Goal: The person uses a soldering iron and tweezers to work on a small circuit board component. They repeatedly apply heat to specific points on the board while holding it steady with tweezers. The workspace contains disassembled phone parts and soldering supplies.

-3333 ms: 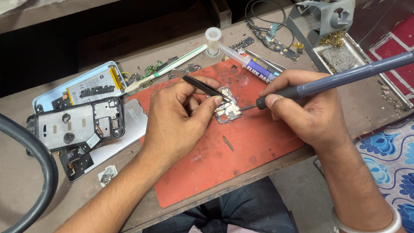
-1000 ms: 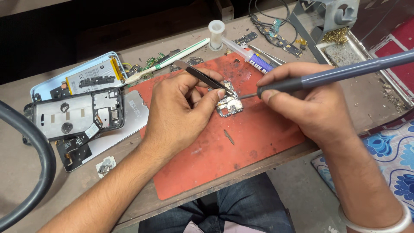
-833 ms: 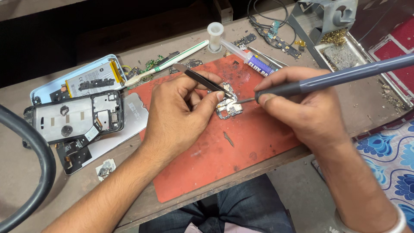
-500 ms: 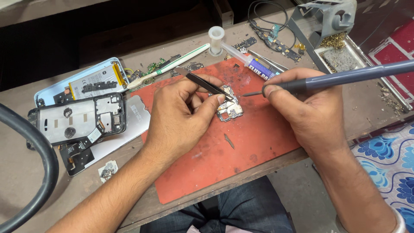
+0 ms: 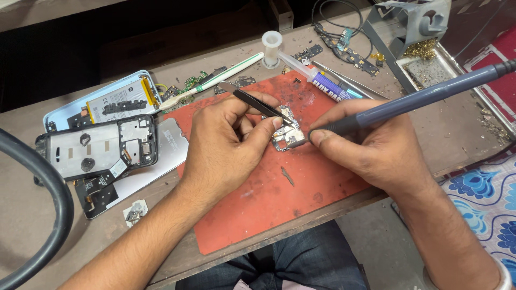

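My left hand point(image 5: 228, 142) grips black tweezers point(image 5: 258, 103), their tips resting on a small circuit board point(image 5: 286, 135) that lies on the red work mat point(image 5: 279, 198). My right hand point(image 5: 371, 147) holds a grey-blue soldering iron point(image 5: 424, 96) like a pen. Its tip touches the board's right side, close to the tweezer tips. My left fingers partly cover the board.
An opened phone with its battery point(image 5: 115, 102) and a black inner frame point(image 5: 99, 150) lie at the left. A white toothbrush point(image 5: 215, 79), a flux syringe point(image 5: 317, 78), a solder reel point(image 5: 272, 43) and loose parts sit behind the mat. A metal iron stand point(image 5: 414, 24) is at the back right; a thick black hose point(image 5: 43, 215) curves at far left.
The view has shifted slightly. The iron's tip has moved back onto the board from just beside it; the tweezers stay on the board.
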